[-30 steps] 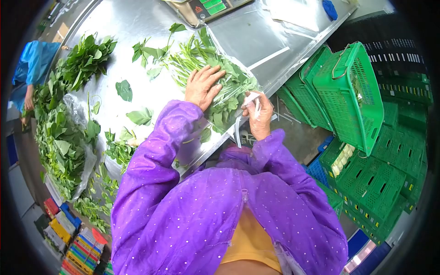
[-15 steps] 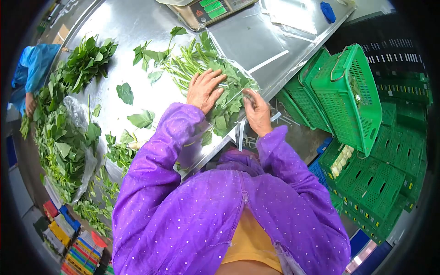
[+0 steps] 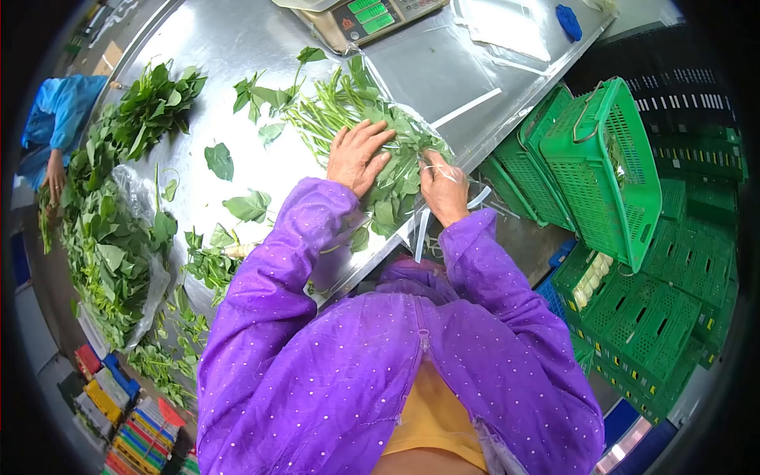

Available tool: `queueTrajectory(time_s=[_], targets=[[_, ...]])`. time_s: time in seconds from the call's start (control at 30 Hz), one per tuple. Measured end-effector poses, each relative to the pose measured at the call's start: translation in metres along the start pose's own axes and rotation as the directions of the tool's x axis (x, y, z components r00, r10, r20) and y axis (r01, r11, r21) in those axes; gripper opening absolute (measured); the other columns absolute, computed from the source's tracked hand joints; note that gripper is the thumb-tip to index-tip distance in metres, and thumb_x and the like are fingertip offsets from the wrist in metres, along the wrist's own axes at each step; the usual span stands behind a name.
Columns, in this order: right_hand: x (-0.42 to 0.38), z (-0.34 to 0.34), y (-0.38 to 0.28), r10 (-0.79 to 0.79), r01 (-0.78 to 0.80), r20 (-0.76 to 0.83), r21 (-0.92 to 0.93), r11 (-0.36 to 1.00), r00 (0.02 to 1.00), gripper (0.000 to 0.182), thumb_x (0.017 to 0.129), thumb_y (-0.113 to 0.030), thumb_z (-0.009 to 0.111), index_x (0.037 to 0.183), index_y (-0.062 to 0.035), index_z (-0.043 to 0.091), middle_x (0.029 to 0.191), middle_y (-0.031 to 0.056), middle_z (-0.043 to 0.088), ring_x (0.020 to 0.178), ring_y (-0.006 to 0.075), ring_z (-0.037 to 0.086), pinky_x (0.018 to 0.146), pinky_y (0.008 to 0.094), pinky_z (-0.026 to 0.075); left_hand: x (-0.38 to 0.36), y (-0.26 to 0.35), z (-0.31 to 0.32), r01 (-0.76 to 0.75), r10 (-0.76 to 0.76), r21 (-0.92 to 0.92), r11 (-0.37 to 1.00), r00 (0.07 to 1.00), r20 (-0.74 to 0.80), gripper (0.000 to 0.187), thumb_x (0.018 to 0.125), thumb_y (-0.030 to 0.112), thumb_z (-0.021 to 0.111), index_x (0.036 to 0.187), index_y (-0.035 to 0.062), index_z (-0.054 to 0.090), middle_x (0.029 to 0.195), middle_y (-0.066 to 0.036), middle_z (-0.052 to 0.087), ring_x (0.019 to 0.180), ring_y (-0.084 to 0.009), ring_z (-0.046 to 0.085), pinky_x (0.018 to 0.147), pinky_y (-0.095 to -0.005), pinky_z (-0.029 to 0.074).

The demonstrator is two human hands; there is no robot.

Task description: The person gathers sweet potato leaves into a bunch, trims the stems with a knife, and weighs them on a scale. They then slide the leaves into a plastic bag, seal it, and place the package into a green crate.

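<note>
A bundle of leafy greens [image 3: 396,190] lies on the metal table near its front edge, pale green stems [image 3: 321,115] pointing to the upper left. Clear plastic shows shiny around part of the leaves. My left hand [image 3: 360,154] rests flat on the bundle, fingers stretched out over leaves and stems. At the leafy right end is my right hand [image 3: 445,190], its fingers bent and pinched together. A thin white strip [image 3: 438,167] crosses these fingers; their tips are partly hidden among the leaves.
A digital scale [image 3: 368,20] stands at the table's back. Loose leaves [image 3: 247,206] and a large heap of greens [image 3: 111,253] lie to the left. Beyond it, a co-worker's hand [image 3: 55,176] touches greens. Green crates [image 3: 590,158] stand right. White strips [image 3: 422,233] hang at the table edge.
My right hand has moved slightly inward against the leaves, its fingers now more curled. My left hand stays on the bundle. The co-worker's hand has shifted a little.
</note>
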State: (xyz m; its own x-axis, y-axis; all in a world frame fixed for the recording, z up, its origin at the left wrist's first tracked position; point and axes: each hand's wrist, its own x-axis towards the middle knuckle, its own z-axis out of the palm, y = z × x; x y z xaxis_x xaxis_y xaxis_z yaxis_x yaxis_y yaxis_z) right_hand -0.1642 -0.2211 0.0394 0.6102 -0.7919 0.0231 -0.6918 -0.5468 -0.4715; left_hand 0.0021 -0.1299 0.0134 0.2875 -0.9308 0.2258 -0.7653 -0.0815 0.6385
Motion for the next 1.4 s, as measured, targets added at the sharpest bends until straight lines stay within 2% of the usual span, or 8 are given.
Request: queueTrajectory(time_s=[0.4, 0.53, 0.83, 0.9, 0.97, 1.07, 1.2, 1.4], targets=[[0.004, 0.012, 0.009, 0.075, -0.078, 0.023, 0.349, 0.934, 0.997, 0.012, 0.079, -0.014, 0.057, 0.087, -0.0059, 0.06, 0.061, 0.0117, 0.058, 0.055, 0.0271, 0.057, 0.052, 0.0357, 0.044, -0.001, -0.003, 0.006, 0.014, -0.014, -0.004, 1.0, 1.0, -0.011, 0.038, 0.085, 0.027, 0.051, 0.122, 0.0179, 0.05, 0.13, -0.005, 0.045, 0.126, -0.0266, 0.035, 0.104, -0.0481, 0.019], [-0.003, 0.004, 0.014, 0.322, -0.446, 0.346, 0.835, 0.323, 0.881, 0.011, 0.086, -0.015, 0.056, 0.089, -0.0041, 0.056, 0.057, -0.0004, 0.049, 0.047, 0.0065, 0.043, 0.039, 0.022, 0.032, -0.001, -0.006, 0.006, 0.014, -0.014, 0.008, 1.0, 1.0, 0.0, 0.039, 0.086, 0.028, 0.05, 0.124, 0.0178, 0.049, 0.131, -0.005, 0.044, 0.127, -0.0266, 0.034, 0.105, -0.048, 0.02], [-0.06, -0.114, 0.123, 0.392, -0.286, 0.326, 0.945, -0.158, 0.86, 0.016, 0.087, -0.017, 0.052, 0.1, -0.0082, 0.053, 0.068, 0.0009, 0.053, 0.05, 0.0052, 0.04, 0.041, 0.0208, 0.033, -0.035, 0.015, -0.017, 0.124, -0.216, -0.29, 0.949, 0.925, -0.311, 0.039, 0.081, 0.014, 0.057, 0.119, 0.0065, 0.051, 0.125, -0.013, 0.048, 0.119, -0.0277, 0.042, 0.1, -0.0379, 0.031], [-0.037, -0.122, 0.108, 0.341, -0.082, 0.14, 0.98, -0.179, 0.929, 0.018, 0.087, -0.02, 0.051, 0.102, -0.0095, 0.052, 0.072, 0.0018, 0.055, 0.049, 0.0041, 0.039, 0.04, 0.0184, 0.032, -0.062, 0.029, -0.021, 0.251, -0.408, -0.419, 0.873, 0.847, -0.341, 0.037, 0.082, 0.013, 0.055, 0.118, 0.003, 0.051, 0.122, -0.013, 0.05, 0.115, -0.026, 0.045, 0.098, -0.0361, 0.033], [-0.031, -0.113, 0.018, -0.009, -0.428, 0.504, 0.724, -0.541, 0.863, 0.026, 0.087, -0.018, 0.053, 0.11, -0.008, 0.051, 0.069, 0.0031, 0.058, 0.045, 0.0049, 0.041, 0.037, 0.0169, 0.032, -0.091, 0.054, -0.015, 0.363, -0.629, -0.595, 0.717, 0.705, -0.328, 0.034, 0.085, 0.013, 0.054, 0.116, -0.0019, 0.05, 0.113, -0.013, 0.054, 0.107, -0.021, 0.05, 0.093, -0.0317, 0.037], [-0.047, -0.129, -0.038, -0.319, -0.344, 0.413, 0.904, 0.253, 0.853, 0.038, 0.086, -0.012, 0.054, 0.122, -0.0043, 0.048, 0.056, 0.0083, 0.056, 0.036, 0.0076, 0.043, 0.036, 0.0189, 0.035, -0.143, 0.083, 0.011, 0.455, -0.847, -0.779, 0.431, 0.502, -0.176, 0.033, 0.086, 0.015, 0.055, 0.115, -0.0003, 0.05, 0.104, -0.011, 0.058, 0.096, -0.019, 0.054, 0.087, -0.029, 0.04], [-0.013, -0.097, 0.073, 0.035, -0.059, 0.047, 0.732, 0.679, 0.998, 0.029, 0.083, -0.018, 0.062, 0.104, 0.0017, 0.056, 0.077, 0.0065, 0.059, 0.064, 0.0064, 0.051, 0.056, 0.0206, 0.042, -0.183, 0.116, 0.052, 0.532, -0.882, -0.841, 0.093, 0.437, 0.179, 0.03, 0.088, 0.026, 0.054, 0.106, 0.0018, 0.056, 0.094, -0.008, 0.063, 0.081, -0.0132, 0.058, 0.069, -0.0249, 0.044], [-0.03, -0.061, 0.117, 0.092, -0.356, 0.468, 0.517, 0.778, 0.879, 0.031, 0.081, -0.026, 0.064, 0.093, 0.0019, 0.058, 0.074, 0.0086, 0.061, 0.062, 0.0124, 0.056, 0.056, 0.0252, 0.044, -0.15, 0.115, 0.087, 0.613, -0.861, -0.79, 0.005, 0.405, 0.308, 0.034, 0.089, 0.032, 0.052, 0.098, 0.0003, 0.058, 0.081, -0.01, 0.064, 0.064, -0.0133, 0.059, 0.058, -0.0237, 0.045]])
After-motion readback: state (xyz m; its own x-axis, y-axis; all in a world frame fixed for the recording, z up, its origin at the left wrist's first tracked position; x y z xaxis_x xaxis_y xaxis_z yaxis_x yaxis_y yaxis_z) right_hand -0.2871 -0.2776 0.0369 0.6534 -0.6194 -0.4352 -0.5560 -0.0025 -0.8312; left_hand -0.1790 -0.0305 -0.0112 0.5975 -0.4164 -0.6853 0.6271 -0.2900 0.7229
